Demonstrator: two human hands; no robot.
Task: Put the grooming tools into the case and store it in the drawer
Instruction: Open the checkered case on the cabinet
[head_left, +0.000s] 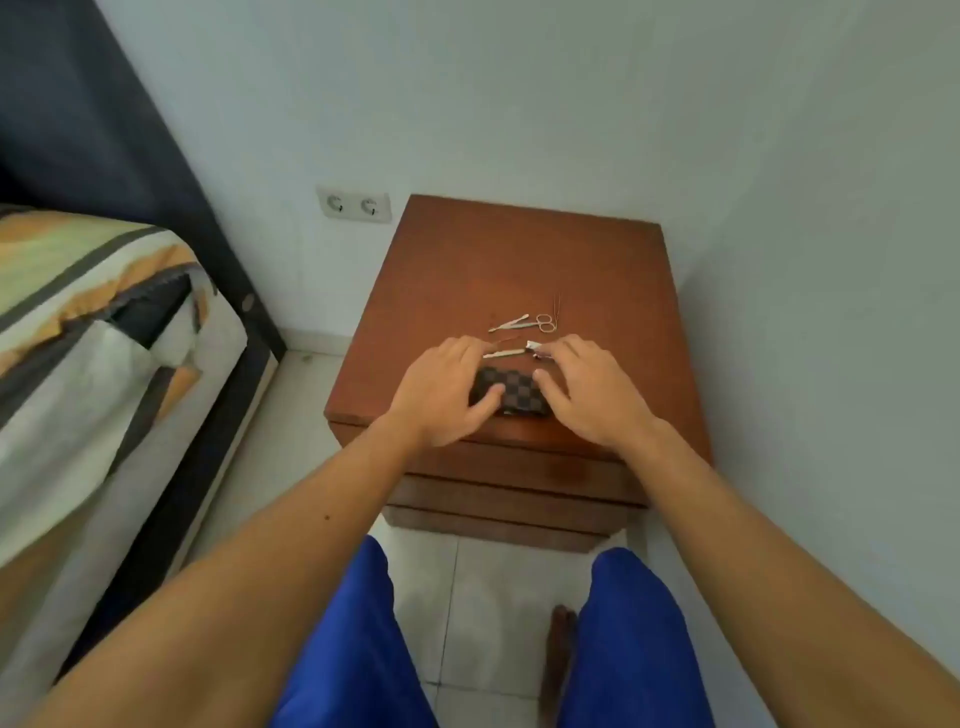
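Observation:
A small checkered brown case (511, 388) lies closed near the front edge of a brown wooden nightstand (519, 260). My left hand (447, 389) rests on its left end, thumb on top. My right hand (587, 389) holds its right end, fingers spread over it. Just behind the case lie a slim metal tool (503, 354) and a small clipper-like piece (535, 346). Further back are small scissors (537, 323), another thin tool (508, 324) and tweezers (557, 312). The stacked drawer fronts (519, 478) below the top are closed.
A bed with a striped cover (93, 322) stands at the left, with a dark headboard (104, 130) against the wall. A double wall socket (354, 204) is left of the nightstand. My knees in blue shorts (353, 649) are over a white tiled floor.

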